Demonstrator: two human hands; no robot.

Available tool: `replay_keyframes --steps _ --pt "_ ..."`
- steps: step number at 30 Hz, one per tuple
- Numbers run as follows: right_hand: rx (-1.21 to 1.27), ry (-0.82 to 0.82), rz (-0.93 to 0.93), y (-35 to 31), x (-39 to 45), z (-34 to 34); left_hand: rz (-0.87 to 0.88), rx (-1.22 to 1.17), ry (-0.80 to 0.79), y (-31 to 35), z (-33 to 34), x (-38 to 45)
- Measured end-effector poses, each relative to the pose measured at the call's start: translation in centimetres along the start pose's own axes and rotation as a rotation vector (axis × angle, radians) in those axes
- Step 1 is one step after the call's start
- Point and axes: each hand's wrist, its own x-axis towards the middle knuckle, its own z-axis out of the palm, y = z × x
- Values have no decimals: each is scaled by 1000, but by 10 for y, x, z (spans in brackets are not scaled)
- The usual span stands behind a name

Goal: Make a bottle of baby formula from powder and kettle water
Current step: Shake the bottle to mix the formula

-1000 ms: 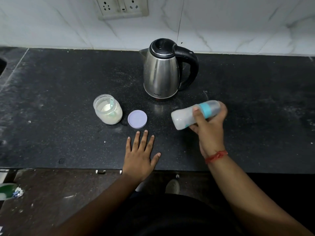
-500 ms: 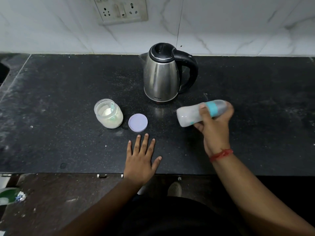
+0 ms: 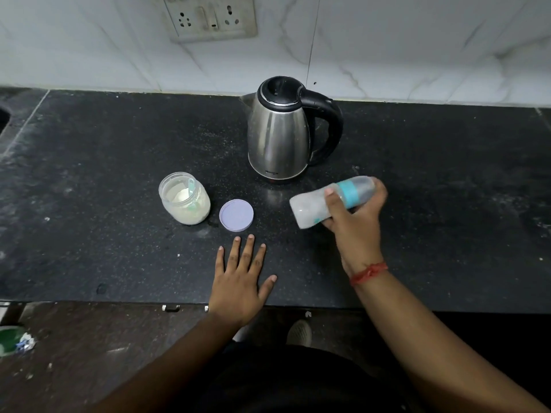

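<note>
My right hand (image 3: 356, 217) grips a capped baby bottle (image 3: 310, 208) with a teal collar, held on its side above the black counter (image 3: 89, 174), base pointing left; it looks cloudy white inside and blurred. My left hand (image 3: 241, 281) lies flat, fingers spread, on the counter near its front edge. A steel kettle (image 3: 278, 135) with a black lid and handle stands at the back. An open clear jar of formula powder (image 3: 185, 199) with a teal scoop inside stands to the left. Its lilac lid (image 3: 236, 215) lies beside it.
A wall socket plate (image 3: 210, 17) sits on the white marble backsplash above the kettle. A sink edge shows at the far left (image 3: 3, 117). Below the counter edge are the floor, a shoe (image 3: 299, 332) and green litter (image 3: 12, 341).
The bottle in my right hand has shifted slightly right and stays on its side, blurred. My left hand stays flat on the counter. The view has tilted a little.
</note>
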Motion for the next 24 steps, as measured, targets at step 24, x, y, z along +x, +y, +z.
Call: replay_keyframes --steps 24 --pt "58 -4 20 0 -7 -5 1 3 -31 -1 -2 0"
